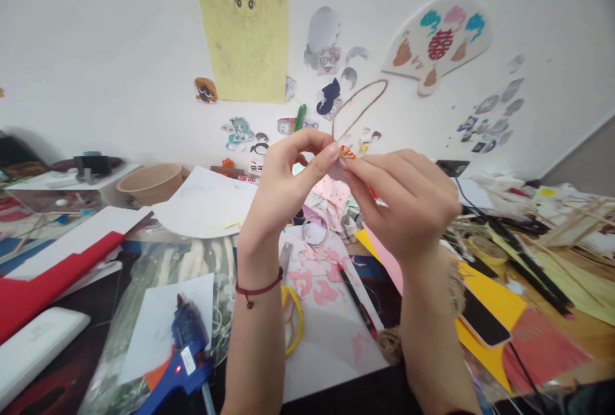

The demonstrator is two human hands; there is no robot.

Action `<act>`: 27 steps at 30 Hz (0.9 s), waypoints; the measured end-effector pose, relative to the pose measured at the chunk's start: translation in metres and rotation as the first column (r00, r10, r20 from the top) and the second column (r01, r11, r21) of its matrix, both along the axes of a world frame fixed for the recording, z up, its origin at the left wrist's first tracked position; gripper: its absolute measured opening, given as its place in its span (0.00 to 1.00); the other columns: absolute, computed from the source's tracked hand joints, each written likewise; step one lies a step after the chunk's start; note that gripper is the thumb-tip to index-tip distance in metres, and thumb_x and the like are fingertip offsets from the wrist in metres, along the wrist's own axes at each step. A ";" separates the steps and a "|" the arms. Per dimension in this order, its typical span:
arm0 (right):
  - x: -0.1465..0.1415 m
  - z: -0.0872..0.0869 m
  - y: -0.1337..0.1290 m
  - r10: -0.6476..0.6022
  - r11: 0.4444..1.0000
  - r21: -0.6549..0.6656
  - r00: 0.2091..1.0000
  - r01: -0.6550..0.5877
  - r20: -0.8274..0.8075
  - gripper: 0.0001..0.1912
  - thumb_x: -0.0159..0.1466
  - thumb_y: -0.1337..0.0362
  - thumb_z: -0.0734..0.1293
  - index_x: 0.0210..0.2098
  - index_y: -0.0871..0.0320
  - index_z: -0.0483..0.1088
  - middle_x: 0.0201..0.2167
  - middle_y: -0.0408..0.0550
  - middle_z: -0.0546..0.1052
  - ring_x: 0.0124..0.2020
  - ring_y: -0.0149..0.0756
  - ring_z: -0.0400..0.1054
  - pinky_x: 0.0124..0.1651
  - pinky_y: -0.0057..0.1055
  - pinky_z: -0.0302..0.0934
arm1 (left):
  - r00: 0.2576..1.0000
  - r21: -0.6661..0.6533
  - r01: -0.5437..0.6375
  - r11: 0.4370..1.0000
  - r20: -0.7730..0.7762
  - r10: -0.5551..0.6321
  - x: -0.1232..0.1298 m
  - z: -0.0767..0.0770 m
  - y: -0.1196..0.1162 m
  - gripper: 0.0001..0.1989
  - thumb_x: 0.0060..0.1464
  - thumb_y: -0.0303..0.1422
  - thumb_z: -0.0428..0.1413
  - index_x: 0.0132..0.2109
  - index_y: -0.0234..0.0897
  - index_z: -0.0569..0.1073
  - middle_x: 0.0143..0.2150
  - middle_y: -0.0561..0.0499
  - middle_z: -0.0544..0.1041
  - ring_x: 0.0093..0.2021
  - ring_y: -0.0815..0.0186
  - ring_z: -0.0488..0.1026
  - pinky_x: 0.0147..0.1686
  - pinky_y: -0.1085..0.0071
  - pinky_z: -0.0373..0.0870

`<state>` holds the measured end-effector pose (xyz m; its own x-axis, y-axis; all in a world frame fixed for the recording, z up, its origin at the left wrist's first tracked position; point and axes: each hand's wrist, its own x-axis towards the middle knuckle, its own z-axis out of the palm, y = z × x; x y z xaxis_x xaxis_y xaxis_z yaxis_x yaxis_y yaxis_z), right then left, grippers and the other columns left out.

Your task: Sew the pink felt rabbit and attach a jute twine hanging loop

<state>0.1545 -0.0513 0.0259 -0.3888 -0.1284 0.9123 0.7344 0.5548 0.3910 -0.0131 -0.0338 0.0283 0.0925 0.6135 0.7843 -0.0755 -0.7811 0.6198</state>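
Both hands are raised close together above the cluttered table. My left hand (300, 171) pinches a thin brown cord (361, 109) between thumb and forefinger; the cord stands up in a loop above the fingertips. Against it, my right hand (403, 197) pinches at a small orange and white piece (346, 152) at the foot of the loop. The fingertips hide how cord and piece are joined. A metal ring (316, 229) lies below the hands, by a white sheet (317, 364) with pink scraps.
A blue glue gun (185, 351) with a red light lies at the lower left. Yellow-handled scissors (295, 322) and a black pen (358, 303) lie centrally. At right are a phone (485, 316) and coloured paper. Behind stands a round tan bowl (150, 183).
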 end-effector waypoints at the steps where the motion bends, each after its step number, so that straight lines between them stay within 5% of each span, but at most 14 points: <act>1: 0.000 0.001 -0.001 0.063 0.994 -0.085 0.997 -0.067 -0.053 0.04 0.65 0.70 0.70 0.37 0.55 0.75 0.31 0.44 0.82 0.31 0.36 0.75 0.34 0.34 0.66 | 1.000 0.008 0.006 1.000 -0.001 -0.006 -0.001 -0.001 0.001 0.07 0.62 0.36 0.61 0.35 0.39 0.76 0.35 0.52 0.76 0.36 0.69 0.72 0.37 0.71 0.69; 4: 0.003 0.001 -0.003 0.161 0.933 -0.301 0.977 -0.198 -0.141 0.03 0.65 0.64 0.72 0.39 0.54 0.75 0.33 0.44 0.83 0.34 0.35 0.77 0.37 0.33 0.69 | 1.000 0.012 0.013 1.000 0.003 -0.013 -0.004 -0.004 0.006 0.07 0.62 0.37 0.61 0.36 0.40 0.76 0.35 0.52 0.75 0.34 0.69 0.70 0.37 0.70 0.68; 7: 0.006 -0.001 -0.002 0.150 0.920 -0.352 0.985 -0.171 -0.088 0.04 0.65 0.64 0.72 0.39 0.55 0.75 0.33 0.44 0.82 0.34 0.34 0.77 0.37 0.32 0.69 | 1.000 0.035 0.026 0.999 0.011 -0.026 -0.004 -0.004 0.008 0.07 0.62 0.37 0.60 0.36 0.40 0.76 0.36 0.51 0.75 0.36 0.68 0.70 0.39 0.69 0.68; 12: 0.004 -0.003 0.003 -0.011 0.999 -0.041 0.999 0.012 0.031 0.06 0.64 0.73 0.71 0.39 0.57 0.74 0.34 0.45 0.83 0.32 0.34 0.76 0.33 0.33 0.65 | 1.000 0.051 -0.020 0.999 0.005 0.020 -0.003 -0.003 0.004 0.07 0.63 0.36 0.59 0.36 0.40 0.76 0.37 0.51 0.76 0.41 0.66 0.72 0.45 0.66 0.67; 20: 0.004 -0.003 0.005 -0.240 0.955 0.195 0.968 0.222 0.076 0.08 0.64 0.74 0.70 0.40 0.55 0.74 0.32 0.44 0.82 0.28 0.32 0.71 0.29 0.35 0.58 | 0.933 0.164 -0.346 0.924 -0.046 0.358 -0.003 0.004 -0.006 0.04 0.59 0.31 0.61 0.35 0.40 0.76 0.37 0.53 0.80 0.39 0.67 0.71 0.40 0.67 0.66; 23: 0.002 -0.003 0.006 -0.156 0.982 0.109 0.988 0.153 0.016 0.09 0.64 0.74 0.70 0.41 0.54 0.76 0.32 0.44 0.82 0.31 0.34 0.73 0.32 0.34 0.61 | 0.926 0.178 -0.358 0.917 -0.062 0.373 -0.004 0.006 -0.011 0.06 0.59 0.30 0.63 0.33 0.40 0.76 0.33 0.55 0.79 0.36 0.69 0.72 0.38 0.68 0.67; 27: -0.001 -0.003 0.005 0.105 0.985 -0.127 0.988 -0.119 -0.115 0.06 0.64 0.72 0.70 0.39 0.55 0.77 0.32 0.45 0.82 0.34 0.35 0.75 0.36 0.33 0.66 | 0.942 0.119 -0.324 0.939 -0.049 0.331 -0.005 0.005 -0.010 0.07 0.58 0.33 0.65 0.31 0.40 0.77 0.31 0.55 0.79 0.34 0.70 0.72 0.38 0.69 0.67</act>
<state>0.1537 -0.0459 0.0234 -0.2781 -0.0398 0.9597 0.6983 0.6777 0.2304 -0.0182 -0.0435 0.0331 -0.0440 0.5308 0.8464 0.2348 -0.8180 0.5252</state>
